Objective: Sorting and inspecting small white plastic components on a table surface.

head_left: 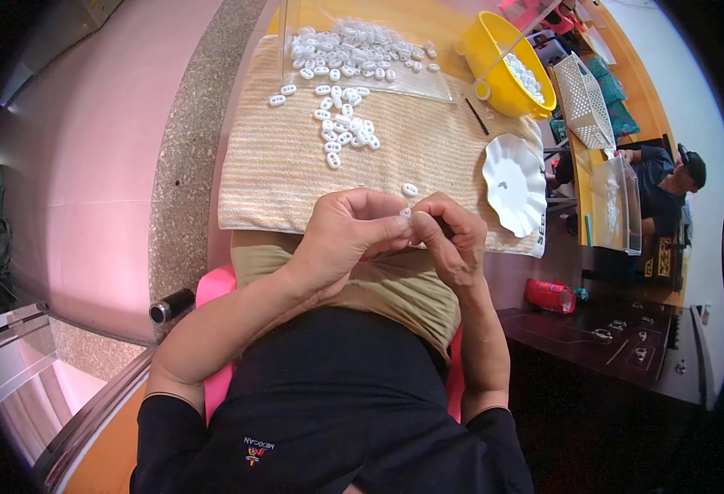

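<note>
Head view: a bare left hand (335, 235) and right hand (454, 240) meet over the person's lap, at the near edge of a striped towel (271, 174). The left thumb and forefinger are pinched together on a small white piece (405, 212), which lies right at the meeting point of the two hands. The right thumb and fingertips are drawn in close against its other side; whether they have hold of a separate part is hidden by the fingers.

Just beyond the grip lies a single white two-hole oval piece (409, 189). Farther ahead and to the left is a loose cluster of white oval pieces (343, 128), and past that a clear plastic tray (415, 88) with many more. To the right of the grip sits a scalloped white dish (516, 207); a thin dark stick (477, 117) and a yellow tub (493, 70) lie beyond it.

For a piece this small, a steady left pinch near its edge would likely serve best, leaving the right fingertips room to work; light, even pressure should keep it from twisting or springing away, and keeping the hands low over the towel's edge would make a slip easier to recover
</note>
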{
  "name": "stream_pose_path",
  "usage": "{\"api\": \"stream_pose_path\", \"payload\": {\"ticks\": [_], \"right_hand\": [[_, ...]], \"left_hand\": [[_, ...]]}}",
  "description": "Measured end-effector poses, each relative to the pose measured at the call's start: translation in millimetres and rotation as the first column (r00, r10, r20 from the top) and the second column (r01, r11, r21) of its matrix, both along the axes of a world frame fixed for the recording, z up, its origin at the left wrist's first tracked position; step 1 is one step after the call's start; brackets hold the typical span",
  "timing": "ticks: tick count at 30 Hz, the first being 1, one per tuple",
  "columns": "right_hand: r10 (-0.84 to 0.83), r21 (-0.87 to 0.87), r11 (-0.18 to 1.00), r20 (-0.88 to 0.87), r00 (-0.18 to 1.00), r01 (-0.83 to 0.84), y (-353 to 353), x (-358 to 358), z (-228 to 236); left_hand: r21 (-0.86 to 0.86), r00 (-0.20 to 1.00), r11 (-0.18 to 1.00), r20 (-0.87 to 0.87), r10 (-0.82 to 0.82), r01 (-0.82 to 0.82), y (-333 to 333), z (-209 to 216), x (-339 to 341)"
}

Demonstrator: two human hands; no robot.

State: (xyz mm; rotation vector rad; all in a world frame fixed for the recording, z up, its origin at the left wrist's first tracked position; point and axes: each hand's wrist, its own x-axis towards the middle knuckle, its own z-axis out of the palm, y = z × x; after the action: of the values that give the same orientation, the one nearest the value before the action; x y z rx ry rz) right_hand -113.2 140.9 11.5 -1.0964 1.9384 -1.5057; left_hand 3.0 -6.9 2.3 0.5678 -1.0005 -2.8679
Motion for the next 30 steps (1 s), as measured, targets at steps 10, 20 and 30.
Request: {"api": "stream_pose_path", "payload": {"ticks": [10, 20, 30], "right_hand": [[0.001, -0.034, 0.999, 0.198, 0.980, 0.006, -6, 6, 0], [-0.015, -0.061, 0.998, 0.283, 0.959, 0.034, -3, 2, -8], [-0.037, -0.068, 0.996, 0.320, 0.947, 0.062, 0, -1, -15]], "left_hand": [[-0.099, 0.996, 0.993, -0.066, 0.052, -0.058, 3, 1, 0], [-0.032, 0.996, 0.998, -0.076, 0.051, -0.054, 1, -8, -3], [-0.004, 0.997, 1.000, -0.066, 0.030, -0.030, -1, -14, -4]]}}
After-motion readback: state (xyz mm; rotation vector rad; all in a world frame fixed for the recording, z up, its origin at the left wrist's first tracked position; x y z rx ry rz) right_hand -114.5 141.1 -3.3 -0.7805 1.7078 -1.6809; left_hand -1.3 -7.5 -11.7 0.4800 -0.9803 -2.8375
